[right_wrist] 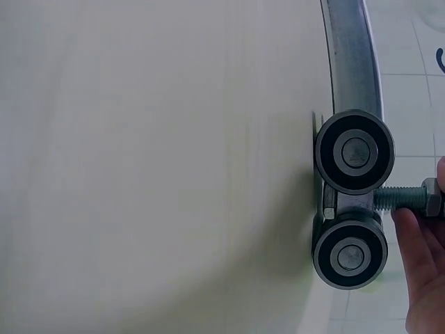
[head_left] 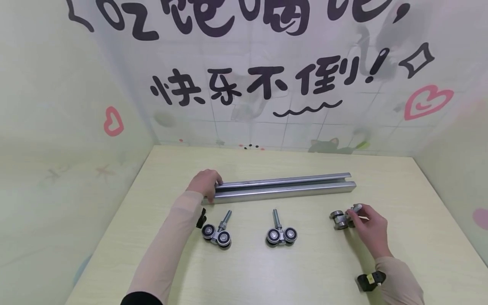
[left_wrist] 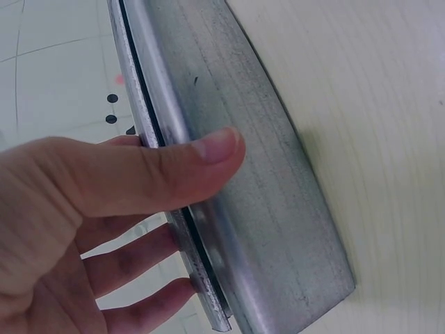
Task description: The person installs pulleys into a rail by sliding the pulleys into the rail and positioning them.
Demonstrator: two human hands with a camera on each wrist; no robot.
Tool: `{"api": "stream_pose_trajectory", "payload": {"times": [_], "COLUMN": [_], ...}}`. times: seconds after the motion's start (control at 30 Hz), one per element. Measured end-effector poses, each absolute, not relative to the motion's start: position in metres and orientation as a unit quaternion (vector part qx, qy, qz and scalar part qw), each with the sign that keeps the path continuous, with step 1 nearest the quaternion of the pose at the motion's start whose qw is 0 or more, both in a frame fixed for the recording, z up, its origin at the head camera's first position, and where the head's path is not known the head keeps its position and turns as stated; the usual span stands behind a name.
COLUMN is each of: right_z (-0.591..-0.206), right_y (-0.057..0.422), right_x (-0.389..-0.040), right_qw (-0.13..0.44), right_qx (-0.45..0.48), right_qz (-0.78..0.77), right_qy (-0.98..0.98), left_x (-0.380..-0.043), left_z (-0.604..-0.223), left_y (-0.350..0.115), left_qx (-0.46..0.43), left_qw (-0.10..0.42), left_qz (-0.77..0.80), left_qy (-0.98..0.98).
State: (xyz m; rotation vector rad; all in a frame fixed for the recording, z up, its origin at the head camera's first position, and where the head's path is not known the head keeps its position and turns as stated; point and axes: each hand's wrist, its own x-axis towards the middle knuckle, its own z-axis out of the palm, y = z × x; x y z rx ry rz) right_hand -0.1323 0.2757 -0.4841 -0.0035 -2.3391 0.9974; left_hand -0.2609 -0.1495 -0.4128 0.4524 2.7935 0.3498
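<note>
Left grip [head_left: 203,183] holds one end of a metal rail [head_left: 282,193] on the pale tabletop [head_left: 248,275]; the right grip [head_left: 371,231] pinches the bolt [right_wrist: 400,198] of a roller [head_left: 338,220] near the rail's other end. Two rollers [head_left: 281,236] lie between, before a wall [head_left: 248,123] with black lettering [head_left: 265,89]. Only the left wrist view shows the thumb [left_wrist: 167,174] across the rail's side; the right wrist view shows two wheels [right_wrist: 351,256] face-on.
</note>
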Motion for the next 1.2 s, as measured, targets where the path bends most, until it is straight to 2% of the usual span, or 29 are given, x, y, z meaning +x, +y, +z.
{"api": "stream_pose_trajectory", "payload": {"times": [0.33,0.9,1.2], "right_z": [-0.478,-0.467,-0.466], "right_y": [0.283,0.302,0.314], "right_x": [-0.142,-0.159,-0.167], "right_qw": [0.321,0.294,0.281], "right_qx": [-0.002,-0.112,-0.141], "right_qz": [0.379,0.382,0.384], "right_qy": [-0.868,-0.869,-0.868], "left_x": [-0.261,-0.264,-0.262], "left_z": [-0.413,-0.415,-0.415], "left_y": [-0.149,-0.149,-0.148], "left_qx": [0.155,0.148,0.145], "left_qw": [0.147,0.154,0.156], "left_qz": [0.122,0.123,0.12], "left_qy": [0.969,0.969,0.97]}}
